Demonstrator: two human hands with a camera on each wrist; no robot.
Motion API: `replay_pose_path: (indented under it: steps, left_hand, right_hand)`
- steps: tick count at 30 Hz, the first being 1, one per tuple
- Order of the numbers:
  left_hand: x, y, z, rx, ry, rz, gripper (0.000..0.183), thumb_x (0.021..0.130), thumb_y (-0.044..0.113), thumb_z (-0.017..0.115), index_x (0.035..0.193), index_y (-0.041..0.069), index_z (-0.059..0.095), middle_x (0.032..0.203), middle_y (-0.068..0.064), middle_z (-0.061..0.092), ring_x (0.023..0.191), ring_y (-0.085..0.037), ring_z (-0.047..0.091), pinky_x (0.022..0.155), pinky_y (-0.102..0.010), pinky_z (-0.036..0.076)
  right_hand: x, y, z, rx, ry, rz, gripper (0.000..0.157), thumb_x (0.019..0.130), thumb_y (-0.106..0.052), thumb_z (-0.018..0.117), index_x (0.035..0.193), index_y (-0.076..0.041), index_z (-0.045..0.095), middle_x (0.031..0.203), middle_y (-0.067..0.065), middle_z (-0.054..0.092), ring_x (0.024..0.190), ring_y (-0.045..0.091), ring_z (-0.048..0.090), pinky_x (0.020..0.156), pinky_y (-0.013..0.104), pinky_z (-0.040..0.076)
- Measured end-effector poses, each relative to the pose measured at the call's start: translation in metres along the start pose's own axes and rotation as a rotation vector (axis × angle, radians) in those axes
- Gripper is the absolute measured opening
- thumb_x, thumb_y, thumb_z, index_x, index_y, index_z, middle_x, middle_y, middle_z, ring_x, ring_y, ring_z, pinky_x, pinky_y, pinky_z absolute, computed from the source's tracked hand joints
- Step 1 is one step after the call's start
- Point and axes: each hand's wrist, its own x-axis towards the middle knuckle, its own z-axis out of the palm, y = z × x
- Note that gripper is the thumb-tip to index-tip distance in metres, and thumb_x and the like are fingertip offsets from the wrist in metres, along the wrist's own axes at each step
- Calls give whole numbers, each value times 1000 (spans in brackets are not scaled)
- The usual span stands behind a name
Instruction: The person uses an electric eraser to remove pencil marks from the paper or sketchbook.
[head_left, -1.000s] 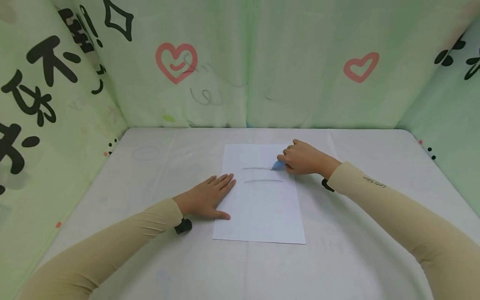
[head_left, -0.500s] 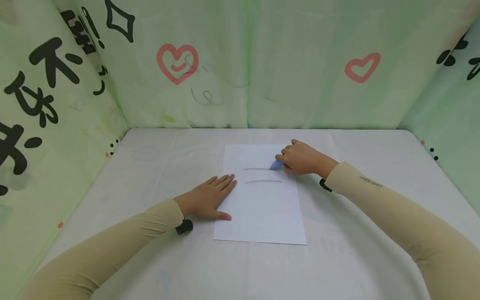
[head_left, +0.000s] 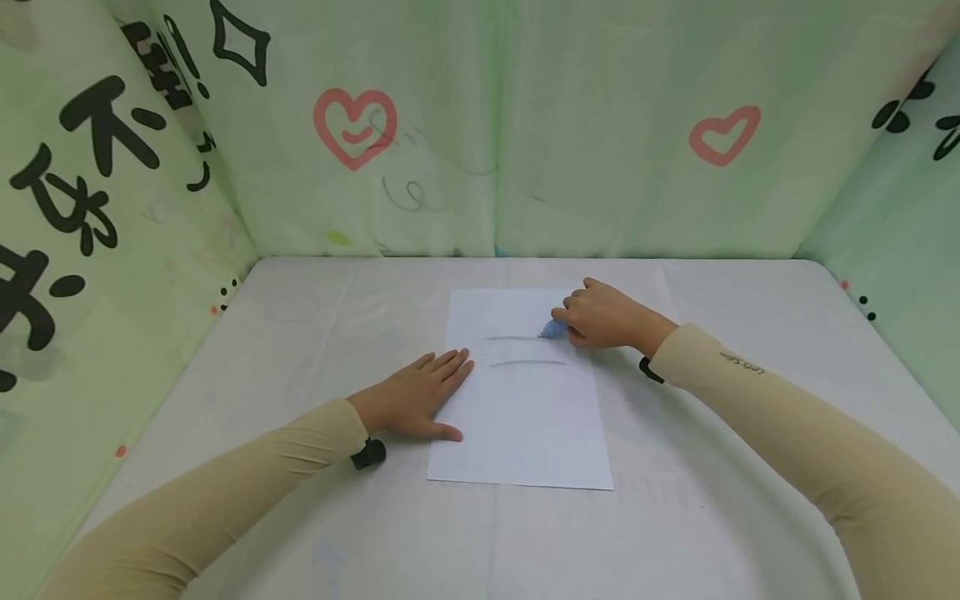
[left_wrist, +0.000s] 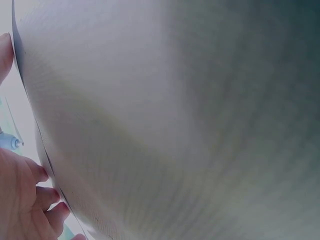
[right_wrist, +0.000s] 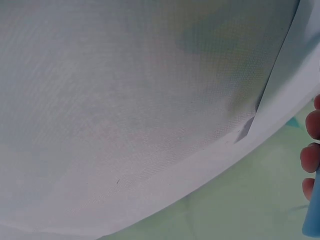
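Observation:
A white sheet of paper lies on the white-covered table, with two short grey, near-parallel lines across its upper half. My left hand rests flat on the sheet's left edge, fingers spread and thumb out. Near the right edge of the paper, my right hand grips a thick blue pen. Its tip meets the right part of the upper line. Most of the barrel is hidden by the fingers in the head view; its blue end shows below the fingertips in the right wrist view.
The white tablecloth has faint creases and marks. Pale green curtains with hearts and black lettering enclose the table at the back and sides. A black band with a small device sits at the left wrist.
During the first half second, my right hand and the pen shift very slightly left over the paper; after that they stay put. My left hand keeps its place on the sheet.

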Motion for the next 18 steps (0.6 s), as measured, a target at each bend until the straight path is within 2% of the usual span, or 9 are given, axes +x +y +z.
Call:
replay_pose_path:
  steps: [10, 18]
  left_hand:
    - [0, 0, 0, -4, -13, -5, 99, 85, 68, 47, 152, 6, 8, 160, -12, 6, 148, -26, 9, 119, -47, 15]
    - [-1, 1, -1, -7, -23, -7, 99, 85, 68, 47, 152, 6, 7, 160, -12, 5, 148, -26, 8, 119, -46, 14]
  right_hand:
    - [1, 0, 2, -5, -30, 4, 8, 80, -13, 61, 81, -8, 54, 60, 2, 50, 51, 16, 43, 56, 29, 21]
    - [1, 3, 4, 0, -45, 7, 7, 79, -14, 61, 80, -9, 56, 60, 1, 53, 51, 15, 44, 56, 29, 19]
